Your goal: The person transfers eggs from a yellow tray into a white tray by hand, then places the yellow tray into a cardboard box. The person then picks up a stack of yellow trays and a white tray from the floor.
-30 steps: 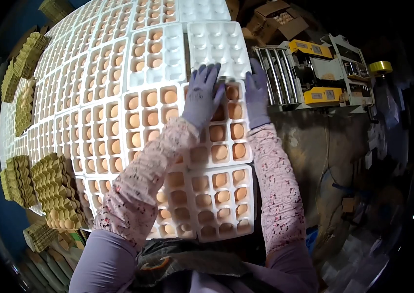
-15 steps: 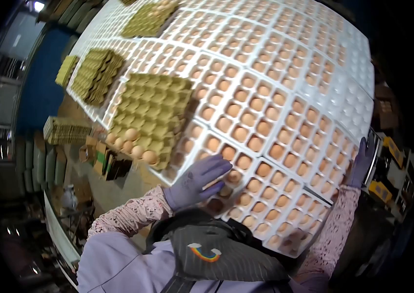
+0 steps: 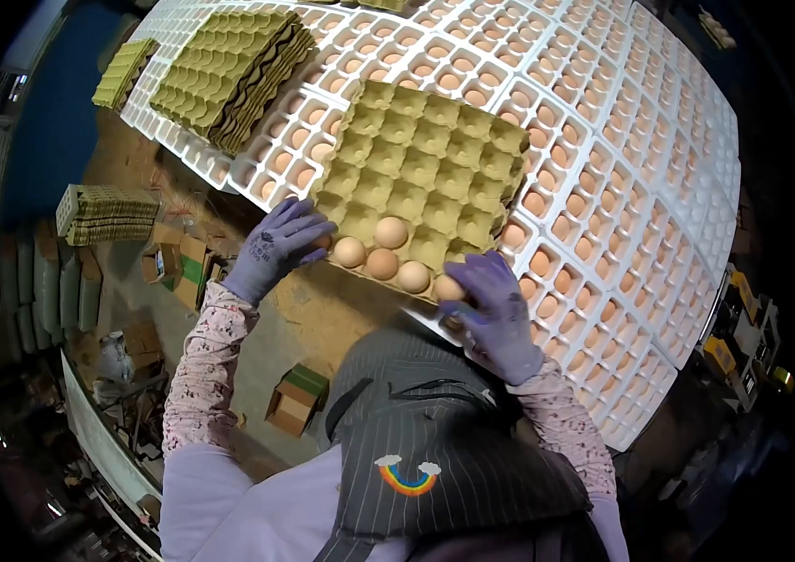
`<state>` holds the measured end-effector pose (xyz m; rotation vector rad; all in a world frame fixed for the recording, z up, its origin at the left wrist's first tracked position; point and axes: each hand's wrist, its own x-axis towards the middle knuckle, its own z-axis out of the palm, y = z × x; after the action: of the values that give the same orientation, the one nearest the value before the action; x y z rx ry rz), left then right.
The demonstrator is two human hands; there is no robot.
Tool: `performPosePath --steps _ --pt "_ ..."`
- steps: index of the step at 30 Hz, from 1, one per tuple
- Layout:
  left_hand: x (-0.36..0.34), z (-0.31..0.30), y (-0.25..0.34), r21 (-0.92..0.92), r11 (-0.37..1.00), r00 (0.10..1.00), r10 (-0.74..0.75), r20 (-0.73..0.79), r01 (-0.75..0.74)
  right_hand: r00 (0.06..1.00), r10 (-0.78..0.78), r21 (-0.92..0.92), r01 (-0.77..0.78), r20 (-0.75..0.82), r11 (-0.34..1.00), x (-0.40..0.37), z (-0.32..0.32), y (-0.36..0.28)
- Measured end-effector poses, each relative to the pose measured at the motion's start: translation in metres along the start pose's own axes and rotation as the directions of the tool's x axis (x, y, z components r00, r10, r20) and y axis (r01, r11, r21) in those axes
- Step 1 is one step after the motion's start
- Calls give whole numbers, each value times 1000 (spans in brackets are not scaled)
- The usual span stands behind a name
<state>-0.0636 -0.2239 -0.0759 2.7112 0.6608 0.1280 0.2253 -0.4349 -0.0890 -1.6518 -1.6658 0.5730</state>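
Widest before me is the spread of white plastic trays (image 3: 603,140), edge to edge, nearly every cell that shows holding a brown egg. On top of them, at the near edge, lies the pulp tray (image 3: 421,173), greenish-yellow, most of its cups bare. Farther along to my left a stack of pulp trays (image 3: 229,75) sits on the white ones, with a smaller stack (image 3: 121,70) beyond it. My left hand (image 3: 275,248), gloved, has its fingers closed round the pulp tray's near left corner. My right hand (image 3: 496,314) is curled at the near right corner, fingers against the end egg; I cannot tell whether it grips the tray's edge or that egg. Five eggs (image 3: 381,263) fill cups along the tray's near side, between my hands. Below, on the floor, stands a small cardboard box (image 3: 296,398).
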Motion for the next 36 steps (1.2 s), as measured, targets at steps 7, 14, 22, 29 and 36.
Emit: performPosePath --steps 7,14,22,29,36 --pt "-1 -5 16 -765 601 900 -432 -64 234 974 156 -395 -81 162 915 40 13 -47" --pt "8 6 21 -100 994 996 -57 -66 50 808 424 587 -588 409 556 67 -9 -38" --pt "-2 -13 33 -840 461 907 -414 82 286 914 238 -551 -19 329 834 118 38 -40" --pt "41 12 72 110 993 994 -49 100 38 820 539 703 -499 194 506 56 -18 12" --pt "90 5 93 -877 -82 870 -115 480 473 847 525 794 -374 81 480 -18 -81 10"
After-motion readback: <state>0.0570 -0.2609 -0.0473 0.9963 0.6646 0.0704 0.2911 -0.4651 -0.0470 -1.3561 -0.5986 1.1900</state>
